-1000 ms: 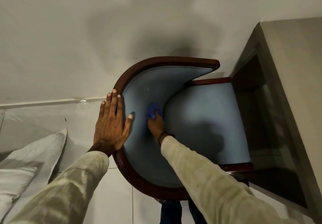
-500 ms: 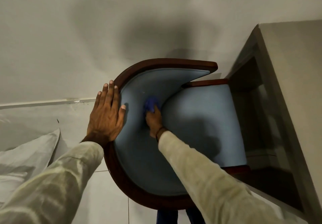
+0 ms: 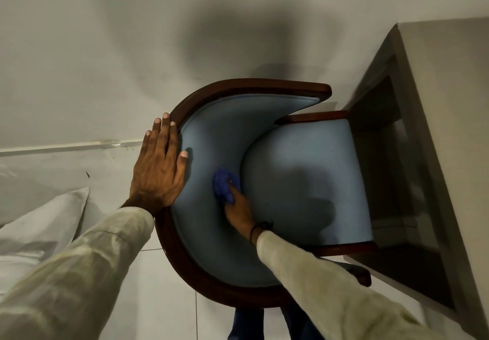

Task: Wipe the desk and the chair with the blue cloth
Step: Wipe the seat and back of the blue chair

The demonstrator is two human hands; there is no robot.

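A chair [image 3: 304, 170] with light blue padding and a dark curved wooden rim stands below me, its seat pushed partly under the grey desk [image 3: 449, 117] at the right. My left hand [image 3: 158, 167] lies flat, fingers spread, on the rim of the curved backrest at the left. My right hand [image 3: 238, 210] presses the bunched blue cloth [image 3: 223, 185] against the inner padding of the backrest, close to where it meets the seat. Some of the cloth is hidden under my fingers.
A plain wall fills the top of the view, with a baseboard running left of the chair. A white pillow or bedding [image 3: 39, 228] lies at the lower left on the tiled floor side. My legs show below the chair.
My right hand has slid the cloth along the inner backrest, a little lower and toward the seat edge. My left hand stays on the rim, shifted slightly as the view moved.
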